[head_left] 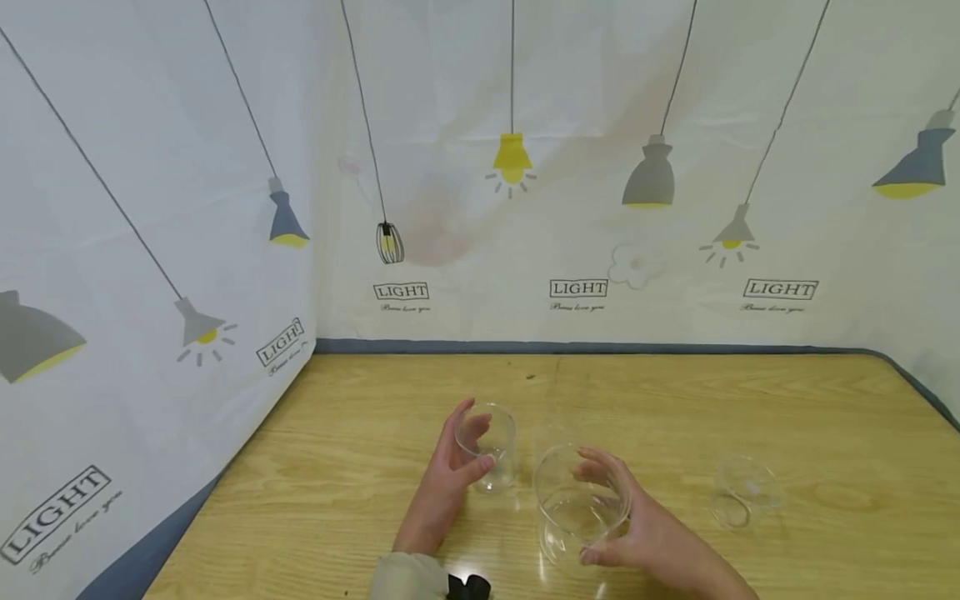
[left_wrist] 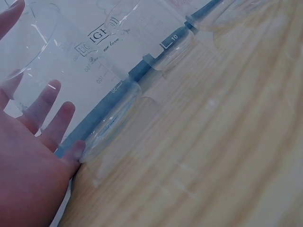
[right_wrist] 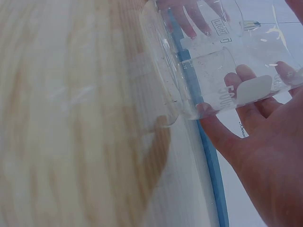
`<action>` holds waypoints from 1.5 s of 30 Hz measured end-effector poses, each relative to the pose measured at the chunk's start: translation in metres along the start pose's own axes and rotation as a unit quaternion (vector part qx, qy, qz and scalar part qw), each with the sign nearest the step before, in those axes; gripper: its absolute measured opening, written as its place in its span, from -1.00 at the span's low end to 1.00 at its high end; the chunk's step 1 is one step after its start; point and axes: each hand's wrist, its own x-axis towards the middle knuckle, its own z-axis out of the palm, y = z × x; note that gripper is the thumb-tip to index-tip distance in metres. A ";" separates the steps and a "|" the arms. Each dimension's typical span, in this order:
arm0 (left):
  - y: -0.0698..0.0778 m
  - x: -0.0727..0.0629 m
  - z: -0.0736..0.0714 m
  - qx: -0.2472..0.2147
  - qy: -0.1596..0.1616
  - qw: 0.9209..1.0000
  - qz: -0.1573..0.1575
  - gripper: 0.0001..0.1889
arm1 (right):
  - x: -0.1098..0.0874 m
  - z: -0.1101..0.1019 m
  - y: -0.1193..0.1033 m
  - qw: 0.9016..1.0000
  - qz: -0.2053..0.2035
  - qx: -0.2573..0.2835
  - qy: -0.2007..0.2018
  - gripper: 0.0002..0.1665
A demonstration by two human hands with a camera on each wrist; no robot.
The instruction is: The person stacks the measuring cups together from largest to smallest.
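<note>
Left hand (head_left: 448,468) grips the small beaker (head_left: 505,442) and right hand (head_left: 643,525) the large beaker (head_left: 566,508), just apart, on or slightly above the table (head_left: 337,467) (clear glass obscures which); inward drift by either hand could knock and chip them.

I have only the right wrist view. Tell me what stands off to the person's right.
Observer: A clear glass vessel, apart from the right hand and to its right in the head view.
Operator: Now the left hand. Report any print on its beaker.
Observer: The left wrist view shows printed measuring marks on the side.
Operator: Describe that forearm.
Observer: It wears a pale sleeve, seen in the head view.
</note>
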 end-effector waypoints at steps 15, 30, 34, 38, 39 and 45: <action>-0.006 -0.012 0.000 0.008 0.001 1.000 -0.023 -0.23 | -0.007 0.008 0.006 0.998 0.014 0.053 -0.024 0.08; 0.000 -0.009 -0.001 0.012 -0.009 1.000 -0.013 -0.27 | -0.004 0.008 0.007 0.998 0.005 0.063 -0.029 0.07; -0.001 -0.004 0.001 0.000 -0.017 1.000 0.017 -0.28 | -0.002 0.005 0.003 0.998 -0.009 0.051 -0.026 0.08; -0.002 -0.001 0.004 0.004 -0.012 0.999 0.030 -0.30 | -0.003 0.002 -0.001 0.999 -0.001 0.033 -0.018 0.09; -0.002 -0.001 0.004 0.007 -0.008 0.999 0.030 -0.31 | -0.004 0.001 -0.002 0.999 0.007 0.035 -0.017 0.10; 0.000 0.001 0.003 0.015 -0.005 0.999 0.037 -0.38 | 0.001 0.000 0.000 1.000 -0.012 -0.006 0.001 0.15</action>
